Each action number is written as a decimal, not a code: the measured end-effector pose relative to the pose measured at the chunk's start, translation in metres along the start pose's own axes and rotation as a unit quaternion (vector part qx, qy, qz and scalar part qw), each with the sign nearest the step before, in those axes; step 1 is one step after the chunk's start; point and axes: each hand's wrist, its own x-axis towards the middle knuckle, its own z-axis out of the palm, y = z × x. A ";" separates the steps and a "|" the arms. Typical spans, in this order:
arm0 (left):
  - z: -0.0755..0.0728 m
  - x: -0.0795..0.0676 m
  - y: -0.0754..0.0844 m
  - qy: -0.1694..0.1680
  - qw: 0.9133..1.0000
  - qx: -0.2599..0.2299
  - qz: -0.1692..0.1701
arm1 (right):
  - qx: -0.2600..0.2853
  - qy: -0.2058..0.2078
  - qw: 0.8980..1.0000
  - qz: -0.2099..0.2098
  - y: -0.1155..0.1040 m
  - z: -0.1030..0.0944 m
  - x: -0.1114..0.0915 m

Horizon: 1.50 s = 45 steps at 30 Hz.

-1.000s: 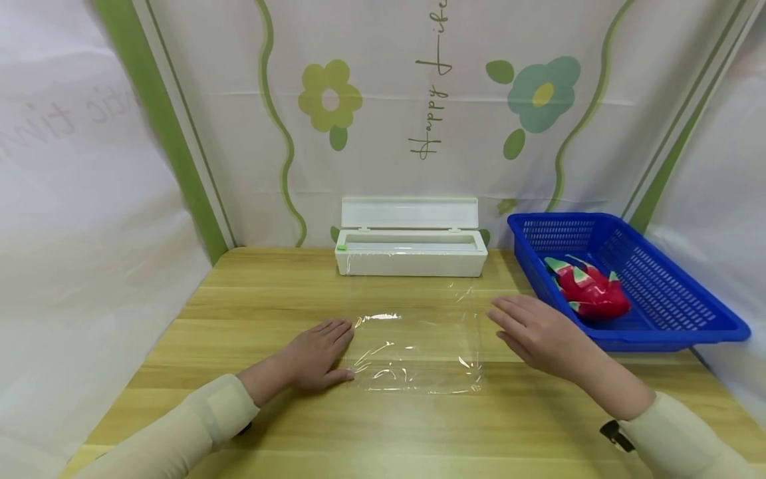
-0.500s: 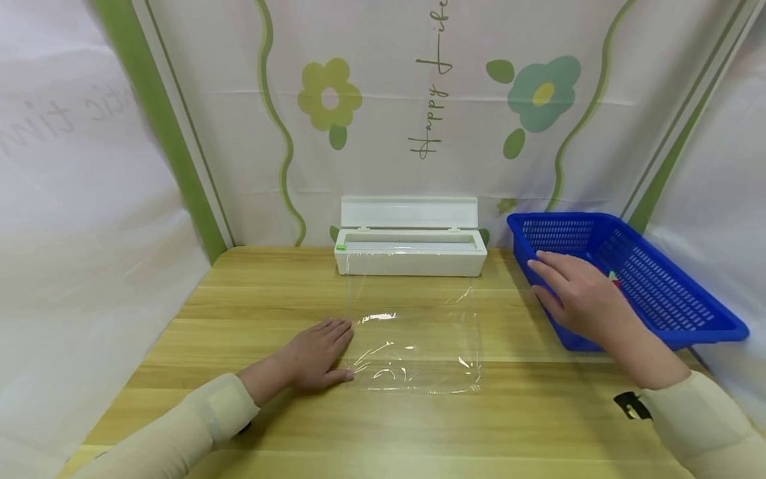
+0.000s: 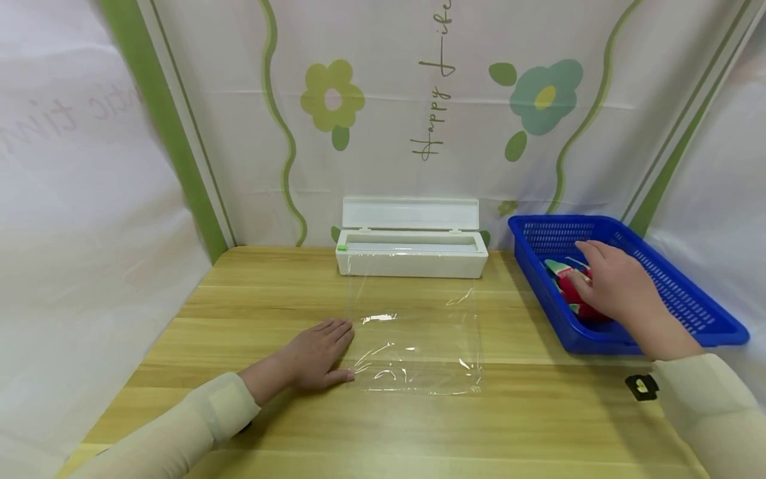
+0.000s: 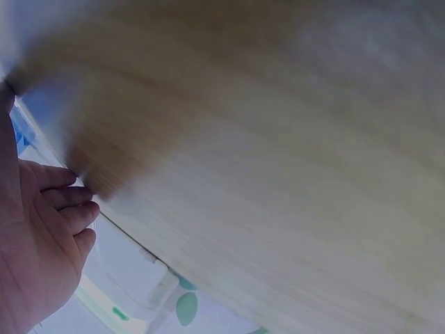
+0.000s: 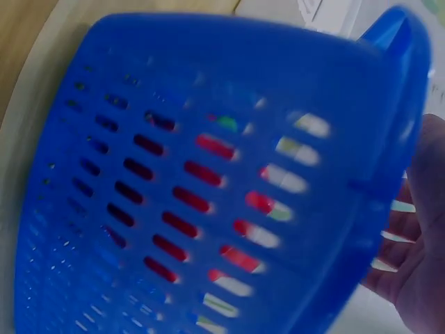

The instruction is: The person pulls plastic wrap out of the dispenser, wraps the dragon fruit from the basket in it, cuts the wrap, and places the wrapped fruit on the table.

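Observation:
My left hand (image 3: 320,354) lies flat on the table, fingertips at the left edge of a clear sheet of plastic wrap (image 3: 419,342). The sheet runs out toward me from a white cling film dispenser (image 3: 413,265), whose lid stands up. Over the blue basket my right hand (image 3: 625,286) reaches in, fingers loosely bent above a red dragon fruit (image 3: 568,291) with green tips. The hand covers part of the fruit. In the right wrist view, the fruit's red shows through slots in the basket wall (image 5: 229,76), and the right hand (image 5: 417,264) is past the rim.
The blue plastic basket (image 3: 541,313) stands at the right of the wooden table (image 3: 383,439). A patterned curtain (image 3: 389,166) hangs right behind the dispenser, and pale cloth closes off both sides. A green cutter tab (image 3: 342,248) sits at the dispenser's left end.
From beside the wrap's right edge, my right hand has moved right and away from me, over the basket to the dragon fruit. The left hand and the wrap have stayed put.

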 end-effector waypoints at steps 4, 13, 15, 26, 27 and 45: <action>0.001 0.000 -0.001 0.001 1.000 0.002 0.002 | 0.012 -0.073 0.996 0.052 0.008 0.002 0.002; 0.001 0.000 0.000 -0.001 1.000 0.011 0.004 | 0.058 -0.197 0.974 0.099 0.026 0.016 0.006; 0.001 0.000 0.000 -0.001 1.000 0.012 0.005 | 0.066 -0.212 0.969 0.106 0.028 0.020 0.005; 0.002 0.000 0.000 0.009 1.000 0.020 0.012 | 0.082 -0.255 0.954 0.134 0.041 0.028 0.005; 0.002 -0.001 0.000 0.010 1.000 0.021 0.013 | 0.083 -0.256 0.953 0.136 0.041 0.028 0.005; 0.004 0.000 -0.001 0.005 1.000 0.024 0.012 | 0.093 -0.263 0.948 0.155 0.048 0.031 0.012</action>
